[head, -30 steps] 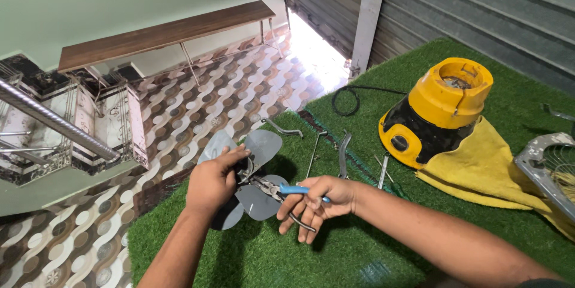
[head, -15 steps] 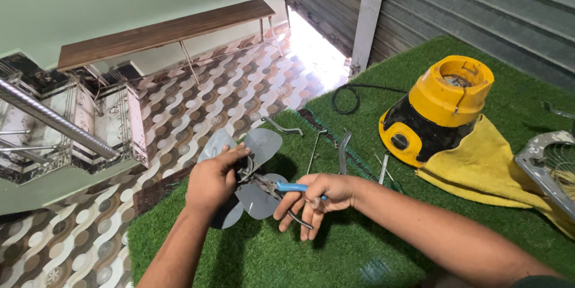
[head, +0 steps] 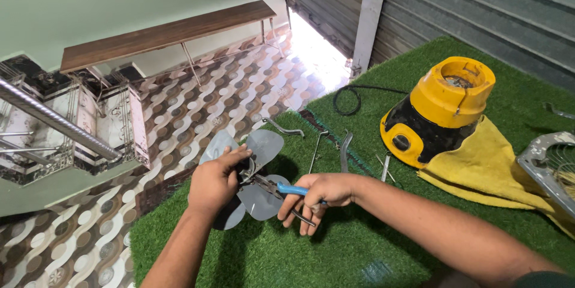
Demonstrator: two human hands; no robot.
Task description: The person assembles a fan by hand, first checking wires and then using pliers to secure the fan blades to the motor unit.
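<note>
left hand [head: 212,183] fingers grip fan blade [head: 263,144] | right hand [head: 317,195] fingers clasp pliers [head: 281,189] | turf [head: 287,252] edge leftward

green turf mat [head: 287,258], yellow motor housing [head: 440,108], yellow cloth [head: 479,171], hand tools [head: 345,151]

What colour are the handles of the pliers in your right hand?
Blue on the pliers, gripped by the right hand at the grey fan blade; the head view shows it.
</note>
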